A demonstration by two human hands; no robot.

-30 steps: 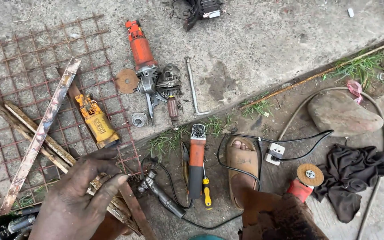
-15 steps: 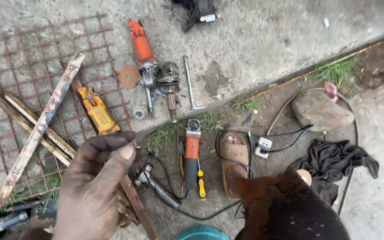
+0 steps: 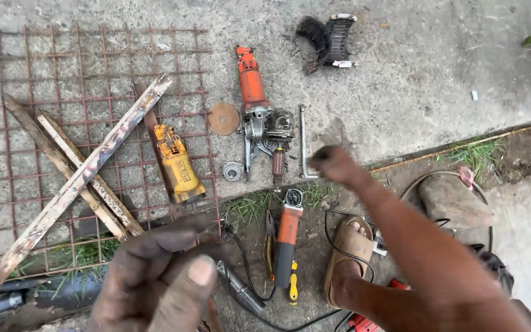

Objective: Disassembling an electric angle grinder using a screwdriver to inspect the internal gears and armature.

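The right hand (image 3: 333, 163) reaches out, blurred, fingers seemingly bunched and empty, just beside the bent metal wrench (image 3: 303, 142) and the dismantled orange angle grinder (image 3: 259, 114) on the concrete floor. The grimy left hand (image 3: 155, 280) hovers low with fingers loosely curled on nothing, above the rusty mesh (image 3: 44, 92), perhaps kept free for loose parts.

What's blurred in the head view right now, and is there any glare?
Head view: the left hand is close to the lens and soft; the right hand is smeared by motion blur; the dismantled grinder and the mesh are sharp; the light is flat, with faint shadows and no glare.
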